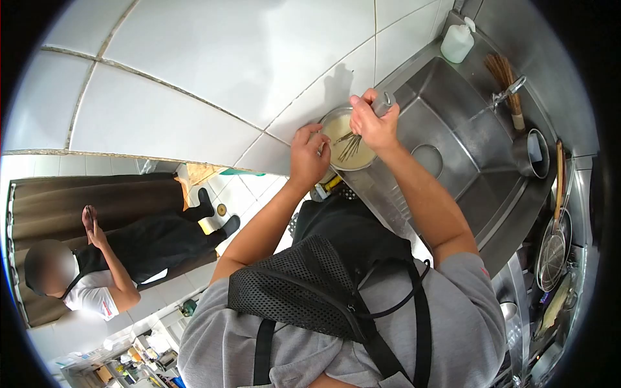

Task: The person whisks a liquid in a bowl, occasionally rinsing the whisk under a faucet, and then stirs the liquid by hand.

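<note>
A round metal bowl [354, 169] of pale, creamy liquid [336, 125] stands between the tiled wall and the sink. My right hand [376, 126] is closed around the grey handle of a whisk [350, 148], whose wires dip into the liquid. On the bowl's near-wall side, my left hand [309, 155] has its fingers curled at the rim, with thumb and fingertips pinching the edge. Part of the bowl is hidden behind my right hand.
Right of the bowl lies a steel sink [446, 129] with a tap [508, 94], a bundled-stick brush [504, 77], a metal pot [533, 155] and a white pump bottle [458, 43]. Strainers [553, 252] hang at far right. Another person [129, 252] stands at left, hands together.
</note>
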